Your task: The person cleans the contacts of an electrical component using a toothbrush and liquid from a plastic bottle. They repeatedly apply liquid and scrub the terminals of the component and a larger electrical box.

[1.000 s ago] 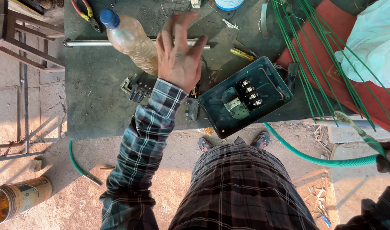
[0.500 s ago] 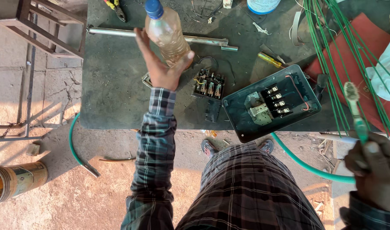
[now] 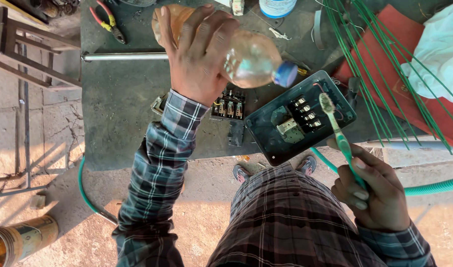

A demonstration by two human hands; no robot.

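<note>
A dark, worn table [image 3: 122,118] carries the work. On it lie a grey switch box [image 3: 300,118] at the near edge, a black terminal block [image 3: 230,106] left of it, a metal pipe [image 3: 122,57] and pliers [image 3: 107,22] far left, and green wires [image 3: 369,64] over a red sheet [image 3: 409,54] on the right.

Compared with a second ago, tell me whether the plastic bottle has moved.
Yes. The plastic bottle has left the table; the left hand holds it tipped, cap toward the open switch box.
</note>
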